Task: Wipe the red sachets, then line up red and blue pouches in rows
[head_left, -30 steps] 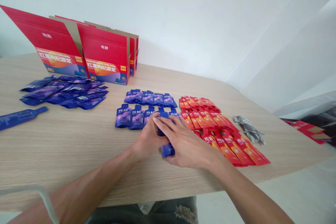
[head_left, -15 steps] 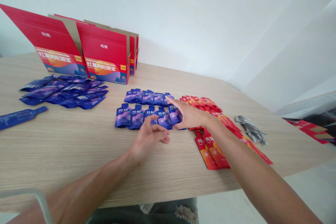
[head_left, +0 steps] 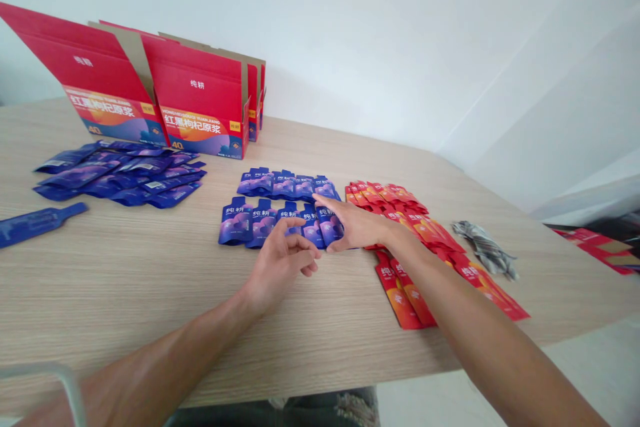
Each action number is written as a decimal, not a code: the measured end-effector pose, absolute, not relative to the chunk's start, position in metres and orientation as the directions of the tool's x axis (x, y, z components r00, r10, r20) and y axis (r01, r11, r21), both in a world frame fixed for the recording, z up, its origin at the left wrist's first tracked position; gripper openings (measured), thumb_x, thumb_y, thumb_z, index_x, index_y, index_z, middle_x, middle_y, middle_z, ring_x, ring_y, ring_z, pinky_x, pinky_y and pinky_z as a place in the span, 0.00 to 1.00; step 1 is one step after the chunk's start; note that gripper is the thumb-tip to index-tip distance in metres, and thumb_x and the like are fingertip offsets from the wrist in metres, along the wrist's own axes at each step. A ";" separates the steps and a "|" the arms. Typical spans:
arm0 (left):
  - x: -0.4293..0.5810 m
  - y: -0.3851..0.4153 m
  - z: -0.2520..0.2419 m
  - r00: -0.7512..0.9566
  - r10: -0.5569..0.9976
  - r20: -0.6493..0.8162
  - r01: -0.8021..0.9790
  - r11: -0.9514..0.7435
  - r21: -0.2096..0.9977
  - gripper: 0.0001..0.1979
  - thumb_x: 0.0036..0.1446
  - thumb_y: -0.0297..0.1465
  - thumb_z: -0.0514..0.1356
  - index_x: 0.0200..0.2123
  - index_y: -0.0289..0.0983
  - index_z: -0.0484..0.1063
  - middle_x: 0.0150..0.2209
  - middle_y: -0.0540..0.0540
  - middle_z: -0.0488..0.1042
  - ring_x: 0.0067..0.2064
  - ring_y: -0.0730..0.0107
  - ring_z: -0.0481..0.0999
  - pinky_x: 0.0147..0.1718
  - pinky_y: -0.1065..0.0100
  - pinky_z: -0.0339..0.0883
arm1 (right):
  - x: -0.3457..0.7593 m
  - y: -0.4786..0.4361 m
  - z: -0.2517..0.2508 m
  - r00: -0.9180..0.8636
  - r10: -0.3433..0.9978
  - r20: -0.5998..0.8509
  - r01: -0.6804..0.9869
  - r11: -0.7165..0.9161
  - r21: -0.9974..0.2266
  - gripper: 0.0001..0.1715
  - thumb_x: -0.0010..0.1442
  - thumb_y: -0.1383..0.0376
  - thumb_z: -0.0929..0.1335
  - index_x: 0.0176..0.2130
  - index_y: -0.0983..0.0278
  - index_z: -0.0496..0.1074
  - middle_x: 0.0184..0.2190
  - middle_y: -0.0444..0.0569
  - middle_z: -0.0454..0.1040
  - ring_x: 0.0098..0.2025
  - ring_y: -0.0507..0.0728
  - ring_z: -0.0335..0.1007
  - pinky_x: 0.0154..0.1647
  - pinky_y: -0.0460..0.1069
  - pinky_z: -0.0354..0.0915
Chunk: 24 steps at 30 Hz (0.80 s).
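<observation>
Blue-purple spouted pouches lie in two overlapping rows at the table's middle. My right hand (head_left: 357,223) is beside the rightmost blue pouch (head_left: 329,223) of the near row, thumb by its lower end and fingertips by its spout. Its fingers are spread apart, spanning the pouch without closing round it. My left hand (head_left: 285,260) hovers just in front of the same row, fingers loosely bent and apart, with nothing visible in it. It partly covers a middle blue pouch (head_left: 287,211). Behind is the far row of blue pouches (head_left: 283,183).
Red pouches (head_left: 400,287) lie in several rows at right, partly under my right forearm. Beyond them is a crumpled grey striped cloth-like item (head_left: 485,250). At left are a heap of blue pouches (head_left: 120,173), a single blue pouch (head_left: 40,223) and open red cartons (head_left: 200,100).
My right hand has shifted slightly down and left, and the rightmost blue pouch now sits closer over its neighbour. My left hand has moved a little left, its fingers more curled.
</observation>
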<state>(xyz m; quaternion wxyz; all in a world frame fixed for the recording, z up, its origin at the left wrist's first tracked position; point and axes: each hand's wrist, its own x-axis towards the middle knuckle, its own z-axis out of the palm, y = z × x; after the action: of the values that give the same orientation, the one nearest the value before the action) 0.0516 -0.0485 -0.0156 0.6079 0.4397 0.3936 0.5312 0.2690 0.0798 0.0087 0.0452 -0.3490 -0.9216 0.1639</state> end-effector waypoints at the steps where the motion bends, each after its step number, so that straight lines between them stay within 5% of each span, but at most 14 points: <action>1: 0.052 -0.048 -0.016 0.133 0.991 -0.010 -0.296 0.049 0.954 0.32 0.44 0.32 0.69 0.53 0.37 0.62 0.30 0.52 0.80 0.27 0.70 0.76 0.27 0.68 0.68 | 0.270 0.081 0.007 -0.753 0.657 -0.034 0.628 0.703 -0.335 0.76 0.49 0.56 0.83 0.80 0.59 0.45 0.79 0.63 0.52 0.78 0.74 0.55 0.75 0.67 0.56; 24: 0.025 -0.067 -0.012 0.248 0.956 0.155 -0.027 -0.153 0.988 0.13 0.51 0.33 0.66 0.41 0.38 0.75 0.33 0.46 0.80 0.30 0.69 0.76 0.30 0.68 0.67 | 0.271 0.077 0.000 -0.702 0.709 -0.060 0.672 0.634 -0.383 0.69 0.51 0.52 0.82 0.79 0.60 0.52 0.77 0.63 0.57 0.77 0.73 0.57 0.76 0.69 0.56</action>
<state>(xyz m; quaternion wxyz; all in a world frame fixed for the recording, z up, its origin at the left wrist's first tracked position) 0.0254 -0.0674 -0.0124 0.5203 0.5943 0.3909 0.4726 0.2707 0.0766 0.0000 0.0481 -0.3827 -0.9025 0.1915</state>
